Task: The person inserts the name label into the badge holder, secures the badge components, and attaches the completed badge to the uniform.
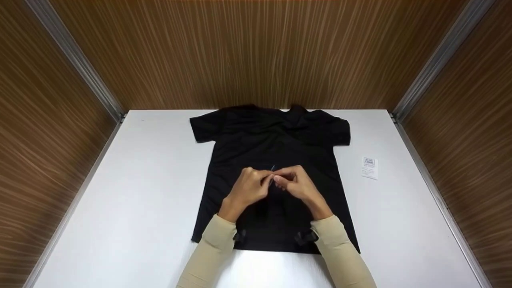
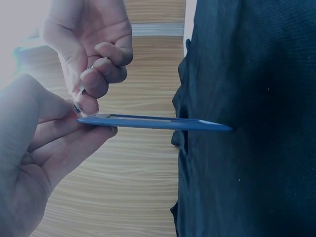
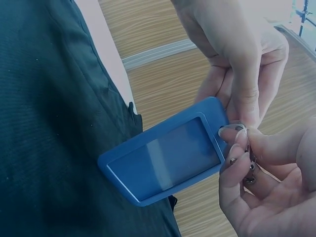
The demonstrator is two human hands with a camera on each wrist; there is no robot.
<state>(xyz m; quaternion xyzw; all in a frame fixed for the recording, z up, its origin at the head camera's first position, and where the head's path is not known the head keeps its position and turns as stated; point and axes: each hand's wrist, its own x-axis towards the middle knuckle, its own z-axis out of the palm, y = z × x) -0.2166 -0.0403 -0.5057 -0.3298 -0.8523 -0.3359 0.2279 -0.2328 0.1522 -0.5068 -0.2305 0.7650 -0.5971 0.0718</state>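
Note:
A blue badge holder (image 3: pixel 177 153) with a clear window hangs from my fingers above a black T-shirt (image 1: pixel 276 148). In the left wrist view the badge holder (image 2: pixel 158 123) appears edge-on. My left hand (image 1: pixel 248 188) pinches its end between thumb and fingers. Close against it, my right hand (image 1: pixel 300 186) pinches a small metal clip (image 3: pixel 251 170) at that same end of the holder. Fingers cover most of the clip, so how it joins the holder cannot be told.
The T-shirt lies spread out on a white table (image 1: pixel 152 192), collar toward the back wall. To its right lies a white printed card (image 1: pixel 369 170). Wood-grain panels (image 1: pixel 256 52) enclose the back and both sides, with metal strips along the corners.

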